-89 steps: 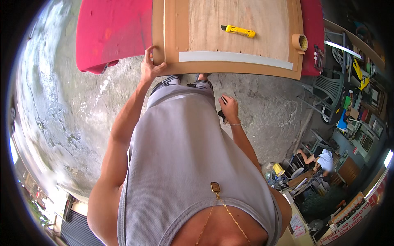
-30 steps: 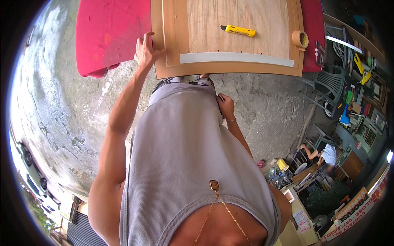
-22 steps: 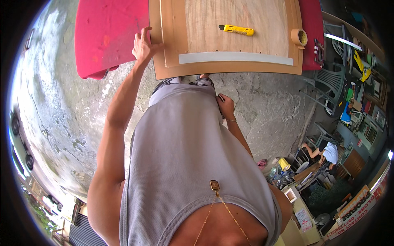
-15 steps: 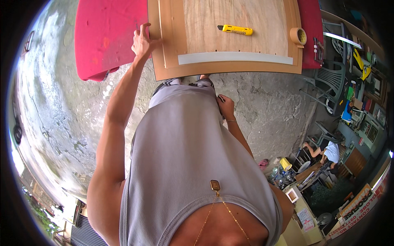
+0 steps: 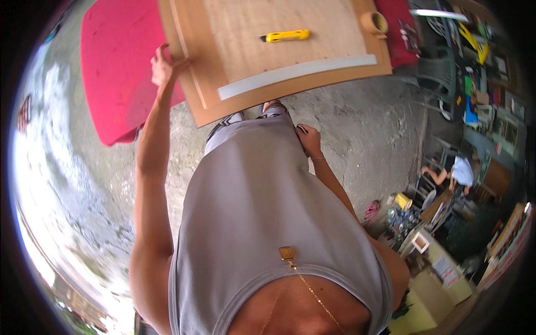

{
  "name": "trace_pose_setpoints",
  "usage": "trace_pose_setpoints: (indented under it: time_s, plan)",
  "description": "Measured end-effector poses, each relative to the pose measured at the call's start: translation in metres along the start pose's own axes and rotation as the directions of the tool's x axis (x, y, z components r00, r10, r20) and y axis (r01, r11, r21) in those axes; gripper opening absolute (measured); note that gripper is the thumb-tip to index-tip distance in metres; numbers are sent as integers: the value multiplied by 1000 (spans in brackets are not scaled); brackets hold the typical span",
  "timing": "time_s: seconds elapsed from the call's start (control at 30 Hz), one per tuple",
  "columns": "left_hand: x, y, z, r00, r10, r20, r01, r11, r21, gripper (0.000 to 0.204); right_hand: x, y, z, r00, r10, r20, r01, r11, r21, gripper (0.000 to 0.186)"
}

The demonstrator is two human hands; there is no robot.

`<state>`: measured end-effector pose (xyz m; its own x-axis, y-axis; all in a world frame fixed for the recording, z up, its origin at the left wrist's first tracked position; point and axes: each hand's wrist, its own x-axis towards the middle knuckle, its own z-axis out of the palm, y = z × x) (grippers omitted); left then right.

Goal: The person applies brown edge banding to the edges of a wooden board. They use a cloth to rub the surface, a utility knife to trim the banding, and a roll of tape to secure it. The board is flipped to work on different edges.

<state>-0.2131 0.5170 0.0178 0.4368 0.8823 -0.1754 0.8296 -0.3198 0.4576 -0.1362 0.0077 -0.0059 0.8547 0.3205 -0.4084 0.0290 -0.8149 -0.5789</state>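
Observation:
My left hand (image 5: 163, 68) reaches up to the left edge of a brown-bordered wooden board (image 5: 244, 34), fingers bent and apart, touching it beside the pink-red surface (image 5: 111, 72). A pale flat strip (image 5: 296, 75) lies along the board's near side. A yellow box cutter (image 5: 287, 36) lies higher up, and a tan tape roll (image 5: 374, 23) sits at the right edge. My right hand (image 5: 309, 139) hangs by my right thigh, fingers curled around something dark that I cannot make out.
Grey concrete floor (image 5: 357, 134) surrounds my feet. At right are chairs (image 5: 435, 75), stacked clutter and a yellow container (image 5: 402, 201). A person in a pale top (image 5: 461, 171) is bent over among items at lower right. Pink footwear (image 5: 372, 210) lies on the floor.
My view has swung, and the board now appears tilted and further left. My left hand moved up along the board's left edge from its near corner. My right hand stays by my thigh.

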Motion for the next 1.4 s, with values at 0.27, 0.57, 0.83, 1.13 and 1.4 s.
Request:
trace_pose_setpoints:
  time_s: [0.27, 0.57, 0.83, 1.13, 1.4]
  plan:
    - [5, -37, 36, 996, -21, 84, 59, 875, -481, 63, 119, 40, -161, 927, 236, -292, -217, 971, 97, 19]
    - [-151, 30, 88, 665, -435, -608, 484, 870, -92, 76, 309, 87, -336, 923, -296, -247, 233, 939, -254, 41]
    - [-286, 161, 209, 623, -634, -458, 565, 770, -297, 89, 351, 78, -344, 890, -435, 135, 454, 868, -202, 68]
    - [-281, 215, 228, 625, -754, -201, 593, 627, -506, 76, 375, 89, -329, 880, -463, 111, 475, 845, -247, 82]
    - [-278, 234, 227, 593, -789, -159, 568, 550, -612, 78, 370, 75, -335, 927, -359, 112, 373, 916, -148, 77]
